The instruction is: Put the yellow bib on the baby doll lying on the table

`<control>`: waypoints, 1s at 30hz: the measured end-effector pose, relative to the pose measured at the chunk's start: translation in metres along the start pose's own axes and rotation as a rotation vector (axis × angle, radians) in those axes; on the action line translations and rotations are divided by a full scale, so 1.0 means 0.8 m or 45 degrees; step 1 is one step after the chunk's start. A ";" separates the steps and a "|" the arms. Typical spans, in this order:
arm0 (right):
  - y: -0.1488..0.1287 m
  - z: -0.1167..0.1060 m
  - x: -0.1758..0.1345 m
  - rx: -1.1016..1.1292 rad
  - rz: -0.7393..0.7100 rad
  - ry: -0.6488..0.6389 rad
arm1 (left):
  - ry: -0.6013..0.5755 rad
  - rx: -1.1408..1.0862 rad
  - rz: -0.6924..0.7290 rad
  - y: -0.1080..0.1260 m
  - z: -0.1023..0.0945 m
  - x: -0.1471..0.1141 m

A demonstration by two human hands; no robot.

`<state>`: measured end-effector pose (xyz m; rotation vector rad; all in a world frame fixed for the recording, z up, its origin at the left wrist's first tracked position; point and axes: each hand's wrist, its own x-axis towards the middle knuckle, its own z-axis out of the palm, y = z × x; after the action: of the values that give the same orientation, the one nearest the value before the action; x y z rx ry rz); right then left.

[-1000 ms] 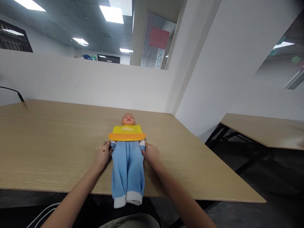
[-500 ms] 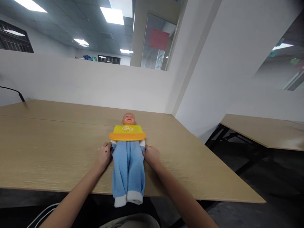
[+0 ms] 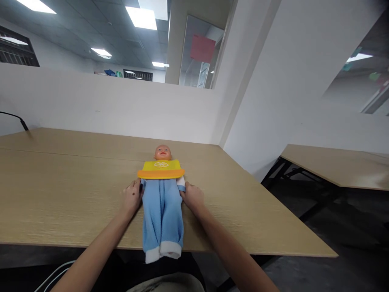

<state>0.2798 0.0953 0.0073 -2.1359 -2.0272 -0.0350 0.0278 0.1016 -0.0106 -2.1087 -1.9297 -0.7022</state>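
A baby doll [image 3: 163, 152] lies on its back on the wooden table, head toward the wall. Over its chest is a yellow bib [image 3: 161, 165] with an orange catch pocket and a white citrus-slice print. Blue trousers [image 3: 163, 215] with white cuffs cover the legs, and the feet end hangs past the table's front edge. My left hand [image 3: 132, 197] is closed at the doll's sleeve end on the left. On the other side, my right hand [image 3: 193, 196] grips the blue-cuffed sleeve [image 3: 181, 184]. The fingertips of both hands are partly hidden.
The wooden table [image 3: 75, 182] stretches left and right, with a white wall [image 3: 127, 105] behind it. A black cable [image 3: 22, 123] stands at the far left. Another table [image 3: 334, 164] with dark legs is at the right. White cables [image 3: 56, 273] hang at the lower left.
The whole view has shifted slightly, so doll and table sit a little further left. Both hands stay at the doll's sleeves.
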 end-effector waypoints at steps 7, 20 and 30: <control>0.000 0.005 -0.001 0.049 -0.061 0.156 | 0.149 -0.020 -0.015 0.004 -0.003 0.000; 0.011 0.012 0.002 0.249 -0.278 0.266 | 0.282 -0.117 0.106 0.001 -0.003 -0.002; 0.016 0.020 0.002 0.404 -0.257 0.267 | 0.192 -0.239 0.183 -0.007 0.004 -0.005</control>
<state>0.2909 0.0992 -0.0096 -1.6627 -1.9661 0.0301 0.0228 0.1001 -0.0159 -2.2033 -1.6734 -1.0143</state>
